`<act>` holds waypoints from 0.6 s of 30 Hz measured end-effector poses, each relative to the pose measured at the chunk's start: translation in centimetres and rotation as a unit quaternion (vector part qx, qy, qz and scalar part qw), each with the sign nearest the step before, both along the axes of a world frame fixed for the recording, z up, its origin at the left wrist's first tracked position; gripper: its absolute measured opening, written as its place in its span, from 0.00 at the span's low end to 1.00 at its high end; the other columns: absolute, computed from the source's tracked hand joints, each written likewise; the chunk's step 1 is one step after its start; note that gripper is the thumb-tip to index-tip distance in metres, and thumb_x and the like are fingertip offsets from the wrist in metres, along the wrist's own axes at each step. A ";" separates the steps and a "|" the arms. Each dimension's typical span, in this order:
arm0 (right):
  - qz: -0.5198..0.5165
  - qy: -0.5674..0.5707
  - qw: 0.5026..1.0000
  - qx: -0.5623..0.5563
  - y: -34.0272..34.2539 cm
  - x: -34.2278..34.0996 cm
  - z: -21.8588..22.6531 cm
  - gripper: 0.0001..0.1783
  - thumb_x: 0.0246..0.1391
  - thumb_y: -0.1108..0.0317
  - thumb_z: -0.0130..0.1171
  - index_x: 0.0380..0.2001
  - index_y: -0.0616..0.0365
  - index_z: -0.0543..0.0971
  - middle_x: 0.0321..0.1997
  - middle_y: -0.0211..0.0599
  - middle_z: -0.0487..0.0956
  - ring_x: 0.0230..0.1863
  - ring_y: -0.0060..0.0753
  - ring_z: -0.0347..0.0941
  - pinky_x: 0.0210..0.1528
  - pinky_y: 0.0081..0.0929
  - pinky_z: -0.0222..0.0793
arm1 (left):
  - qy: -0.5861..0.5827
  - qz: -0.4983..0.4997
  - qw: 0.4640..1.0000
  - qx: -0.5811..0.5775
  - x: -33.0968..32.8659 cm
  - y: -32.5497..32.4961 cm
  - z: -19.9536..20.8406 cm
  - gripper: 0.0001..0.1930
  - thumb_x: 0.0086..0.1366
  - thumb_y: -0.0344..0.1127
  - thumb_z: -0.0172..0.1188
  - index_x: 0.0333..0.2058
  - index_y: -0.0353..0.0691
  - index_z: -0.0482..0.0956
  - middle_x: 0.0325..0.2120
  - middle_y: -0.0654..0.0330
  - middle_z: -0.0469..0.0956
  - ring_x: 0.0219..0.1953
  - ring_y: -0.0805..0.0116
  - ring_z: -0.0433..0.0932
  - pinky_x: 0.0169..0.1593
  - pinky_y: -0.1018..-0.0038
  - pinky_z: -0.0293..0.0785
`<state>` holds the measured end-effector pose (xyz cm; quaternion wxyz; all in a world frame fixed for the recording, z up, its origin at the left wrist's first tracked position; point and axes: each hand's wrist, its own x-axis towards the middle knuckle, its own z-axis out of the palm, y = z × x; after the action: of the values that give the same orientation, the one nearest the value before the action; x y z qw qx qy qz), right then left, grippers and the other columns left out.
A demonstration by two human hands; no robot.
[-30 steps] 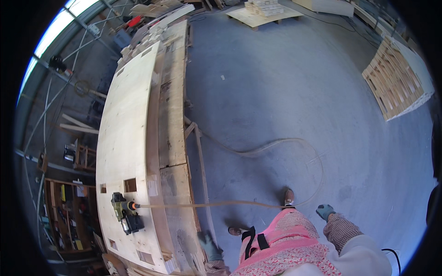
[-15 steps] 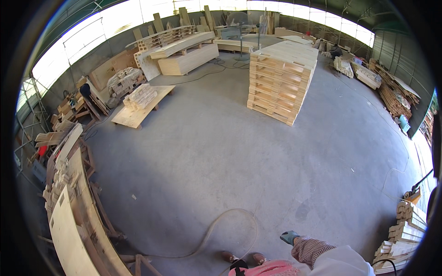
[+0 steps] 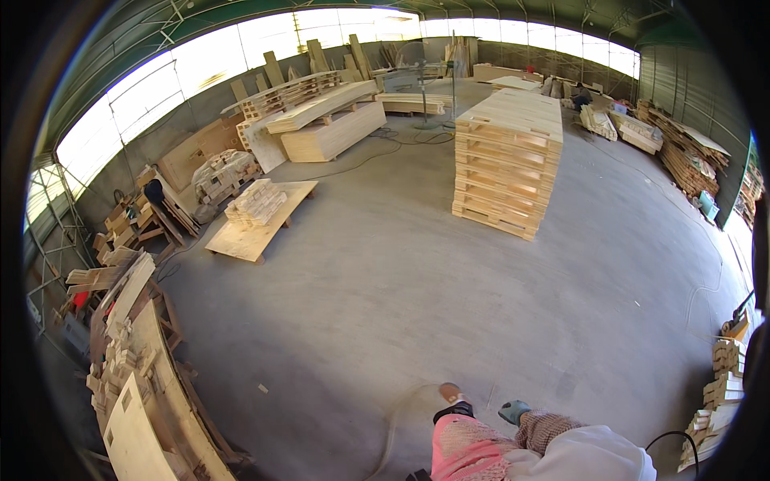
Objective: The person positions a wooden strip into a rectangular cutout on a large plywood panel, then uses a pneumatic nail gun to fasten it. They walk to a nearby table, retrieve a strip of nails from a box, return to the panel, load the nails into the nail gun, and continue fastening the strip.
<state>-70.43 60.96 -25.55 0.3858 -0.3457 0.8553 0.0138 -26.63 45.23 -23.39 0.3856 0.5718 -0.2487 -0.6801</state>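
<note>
My right hand (image 3: 513,412), in a grey-green glove, hangs over the bare concrete floor (image 3: 385,313) at the lower right of centre. Its fingers look loosely bent and apart, and no held object shows. A brown checked sleeve (image 3: 545,431) covers that forearm. Left of the hand, one brown shoe (image 3: 451,392) steps forward below a pink-clad leg (image 3: 469,449). My left hand is outside the picture. Nearest to the right hand on the floor lies a pale hose (image 3: 393,429), partly hidden by my leg.
A tall pallet stack (image 3: 505,172) stands ahead. To its left, a low plywood platform (image 3: 241,240) bears small wood blocks. A long cluttered workbench (image 3: 160,361) runs along the left. Cut timber (image 3: 726,385) is piled at the near right, with more boards (image 3: 674,156) by the far-right wall.
One foot has stepped forward, where both shoes stood near each other before. The view has shifted, and the pallet stack sits further right and slightly lower. My right hand remains free.
</note>
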 end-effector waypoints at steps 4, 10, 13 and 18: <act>-0.001 0.002 1.000 0.017 -7.0 -0.1 -1.9 0.23 0.45 0.49 0.48 0.38 0.50 0.78 0.42 0.44 0.76 0.46 0.45 0.72 0.46 0.38 0.66 | -0.024 -0.001 1.000 0.014 0.7 -6.0 -1.7 0.21 0.64 0.48 0.47 0.52 0.44 0.65 0.46 0.57 0.68 0.45 0.65 0.69 0.47 0.70 0.66; 0.149 0.033 0.983 0.101 -20.3 -4.6 -10.7 0.25 0.49 0.51 0.40 0.41 0.53 0.76 0.45 0.46 0.75 0.47 0.46 0.71 0.47 0.39 0.65 | -0.066 0.060 0.990 0.106 4.3 -12.3 -6.4 0.20 0.64 0.47 0.48 0.50 0.43 0.67 0.43 0.57 0.70 0.42 0.66 0.71 0.45 0.71 0.68; 0.359 -0.031 0.915 0.181 -34.2 0.1 -5.4 0.22 0.49 0.54 0.40 0.37 0.55 0.78 0.40 0.46 0.77 0.42 0.44 0.73 0.43 0.39 0.66 | -0.124 0.140 0.969 0.164 9.8 -10.3 -6.3 0.19 0.64 0.46 0.48 0.49 0.43 0.68 0.42 0.57 0.71 0.41 0.67 0.71 0.43 0.71 0.69; 0.081 -0.189 0.973 -0.104 -49.9 -2.4 -11.8 0.12 0.45 0.64 0.48 0.20 0.59 0.78 0.16 0.34 0.73 0.19 0.22 0.66 0.23 0.25 0.61 | -0.167 0.196 0.961 0.103 10.2 -8.3 -7.6 0.18 0.64 0.45 0.48 0.48 0.42 0.70 0.40 0.57 0.73 0.38 0.68 0.73 0.41 0.72 0.70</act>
<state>-72.86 11.08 -37.36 0.4997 -0.4484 0.7330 -0.1092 -16.46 36.95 -30.98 0.4035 0.7514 -0.1215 -0.5078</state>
